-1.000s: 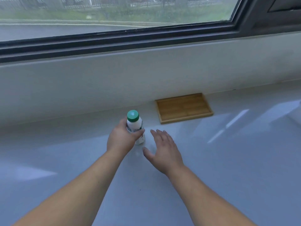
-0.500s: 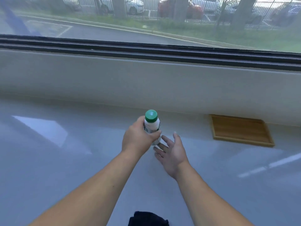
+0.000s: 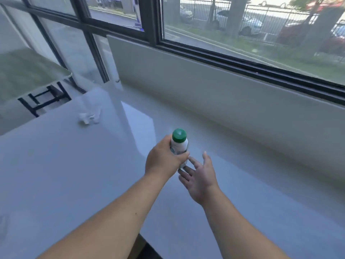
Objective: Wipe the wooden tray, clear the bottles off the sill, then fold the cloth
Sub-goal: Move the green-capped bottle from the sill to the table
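Midway, seemingly | left hand point(image 3: 164, 161) fingers clamped on green-capped bottle point(image 3: 179, 146) | right hand point(image 3: 200, 177) fingers apart, empty | tray, cloth unseen; folding left

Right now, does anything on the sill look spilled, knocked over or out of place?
Nothing looks spilled or damaged. The left hand holds the green-capped bottle upright, and the right hand is open beside it. The one stray thing is a small white crumpled object lying on the sill to the left, too blurred to identify.
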The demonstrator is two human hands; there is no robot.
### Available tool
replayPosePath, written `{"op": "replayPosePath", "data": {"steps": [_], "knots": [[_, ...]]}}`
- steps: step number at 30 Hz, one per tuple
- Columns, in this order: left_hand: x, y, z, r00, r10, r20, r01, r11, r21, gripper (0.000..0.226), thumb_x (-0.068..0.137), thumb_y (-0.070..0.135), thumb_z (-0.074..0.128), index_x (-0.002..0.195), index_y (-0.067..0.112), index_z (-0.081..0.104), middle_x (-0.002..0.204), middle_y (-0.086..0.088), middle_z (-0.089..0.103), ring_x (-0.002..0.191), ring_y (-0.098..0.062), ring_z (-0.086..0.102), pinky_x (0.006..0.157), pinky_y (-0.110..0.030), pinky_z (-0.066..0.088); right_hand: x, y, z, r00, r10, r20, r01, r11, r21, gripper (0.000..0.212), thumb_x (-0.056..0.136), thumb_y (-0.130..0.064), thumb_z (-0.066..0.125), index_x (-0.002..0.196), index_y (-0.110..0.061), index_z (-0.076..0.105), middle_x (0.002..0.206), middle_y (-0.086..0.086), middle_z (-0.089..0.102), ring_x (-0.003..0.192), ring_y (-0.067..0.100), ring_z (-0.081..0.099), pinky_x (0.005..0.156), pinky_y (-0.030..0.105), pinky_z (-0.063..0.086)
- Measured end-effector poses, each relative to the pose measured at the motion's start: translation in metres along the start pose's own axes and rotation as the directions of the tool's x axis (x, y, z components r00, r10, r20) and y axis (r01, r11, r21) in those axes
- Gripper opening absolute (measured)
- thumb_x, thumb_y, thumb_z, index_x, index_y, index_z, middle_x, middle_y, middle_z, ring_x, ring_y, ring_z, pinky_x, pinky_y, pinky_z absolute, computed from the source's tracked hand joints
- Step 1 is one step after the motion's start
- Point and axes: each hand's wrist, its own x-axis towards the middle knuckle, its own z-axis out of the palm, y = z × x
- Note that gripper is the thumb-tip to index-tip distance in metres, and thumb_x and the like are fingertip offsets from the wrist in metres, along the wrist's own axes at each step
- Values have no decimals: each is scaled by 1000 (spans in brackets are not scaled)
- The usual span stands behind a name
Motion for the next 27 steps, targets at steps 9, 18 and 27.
{"op": "replayPosePath", "data": {"steps": [9, 18, 27], "knots": [[-15, -120, -158, 968, -157, -194, 154, 988, -28, 36, 73, 53, 81, 99, 44, 57, 86, 24, 65, 80, 9, 58, 60, -23, 40, 16, 118, 157, 981, 143, 130, -126, 983, -133, 76, 92, -72, 46, 150, -23, 48, 145, 19, 55, 132, 36, 54, 113, 46, 41], [-50, -207, -273, 914, -273, -301, 262, 962, -77, 39, 72, 55, 80, 98, 52, 53, 87, 29, 64, 80, 10, 58, 60, -21, 41, 12, 222, 262, 959, 241, 151, -197, 945, -260, 73, 89, -72, 51, 143, -23, 56, 140, 18, 59, 126, 34, 60, 108, 45, 46], [-93, -285, -318, 859, -387, -335, 367, 922, -122, 36, 72, 54, 78, 99, 45, 57, 89, 23, 67, 85, 4, 62, 64, -27, 49, 11, 307, 306, 955, 284, 86, -217, 866, -450, 66, 92, -67, 53, 132, -16, 62, 134, 9, 60, 117, 35, 64, 110, 47, 46]]}}
